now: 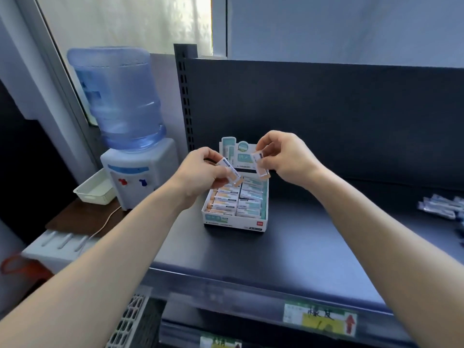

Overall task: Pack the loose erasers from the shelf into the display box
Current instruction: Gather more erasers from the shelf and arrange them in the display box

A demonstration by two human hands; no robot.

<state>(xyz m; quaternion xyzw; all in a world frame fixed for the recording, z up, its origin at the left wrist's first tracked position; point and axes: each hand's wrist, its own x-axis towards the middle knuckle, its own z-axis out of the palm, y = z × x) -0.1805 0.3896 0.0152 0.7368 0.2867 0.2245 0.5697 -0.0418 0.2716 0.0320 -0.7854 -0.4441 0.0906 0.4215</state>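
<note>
The display box [234,222] is sitting in front of me on the shelf [313,252], nearly full. Above its far end, my left grip [200,172] is pinching an eraser [229,169], and at 1 o'clock my right grip [283,159] is pinching a second eraser [259,165]. I am judging that each needs turning to match the packed rows before sliding in. Blurred loose pieces [442,205] are lying at 3 o'clock.

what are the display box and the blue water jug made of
White and teal display box: likely printed cardboard, lightly glossy, given thin folded walls and cut-out header. Big blue water jug: translucent plastic, since light passes through its ribbed wall.
</note>
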